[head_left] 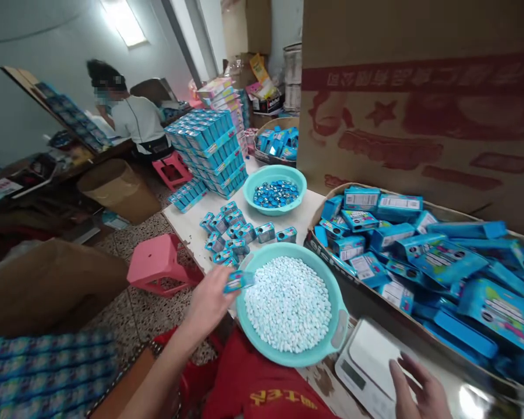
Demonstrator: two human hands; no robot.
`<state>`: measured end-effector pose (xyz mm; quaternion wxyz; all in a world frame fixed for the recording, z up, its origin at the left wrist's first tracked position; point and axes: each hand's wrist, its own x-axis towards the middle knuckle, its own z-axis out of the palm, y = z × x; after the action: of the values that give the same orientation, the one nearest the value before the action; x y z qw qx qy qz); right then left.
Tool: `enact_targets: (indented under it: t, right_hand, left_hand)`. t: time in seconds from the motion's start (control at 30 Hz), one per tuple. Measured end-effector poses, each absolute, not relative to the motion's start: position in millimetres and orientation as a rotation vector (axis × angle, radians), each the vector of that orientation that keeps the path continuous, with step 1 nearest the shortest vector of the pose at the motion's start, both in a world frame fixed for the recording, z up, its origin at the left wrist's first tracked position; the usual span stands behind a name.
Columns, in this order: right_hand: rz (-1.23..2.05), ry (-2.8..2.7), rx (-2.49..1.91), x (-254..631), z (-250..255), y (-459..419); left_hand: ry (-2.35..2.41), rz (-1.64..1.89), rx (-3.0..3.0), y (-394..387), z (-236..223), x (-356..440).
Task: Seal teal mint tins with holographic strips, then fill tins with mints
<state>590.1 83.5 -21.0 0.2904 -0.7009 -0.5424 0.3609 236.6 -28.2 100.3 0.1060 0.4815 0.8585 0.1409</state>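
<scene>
My left hand [212, 297] is closed around a small blue box [236, 281], held at the left rim of a turquoise basin [262, 355]. Small white and pale blue candies [292, 302] fill that basin. My right hand [419, 387] hovers by a white digital scale [375, 364], its fingers apart and holding nothing. Whether the fingertips touch the scale I cannot tell. Beyond the basin stand several small blue boxes with clear windows [231, 230].
On the right, a low carton [353, 276] holds many blue boxes. A second turquoise basin [275, 209] contains blue, shiny wrapped pieces. Stacked blue boxes [209, 151] rise at the table's far left. A pink stool [155, 262] stands beside the table; a person [135, 116] sits farther back.
</scene>
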Motion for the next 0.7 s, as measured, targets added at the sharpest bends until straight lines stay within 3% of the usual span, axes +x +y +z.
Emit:
enact_targets:
  t: [0.17, 0.33, 0.47, 0.7]
  right_hand:
    - [0.912, -1.750, -1.266, 504, -3, 123]
    - [0.917, -1.992, -0.802, 407, 0, 164]
    - [0.915, -2.257, -0.791, 341, -13, 217]
    - [1.182, -2.425, -0.832, 288, -51, 285]
  left_hand:
    - [2.610, 0.087, 1.106, -68, 29, 194]
    - [2.819, 0.515, 0.995, -53, -51, 189]
    - [2.808, 1.021, 0.790, -52, -88, 188]
    - [2.447, 1.223, 0.467, -45, -117, 176]
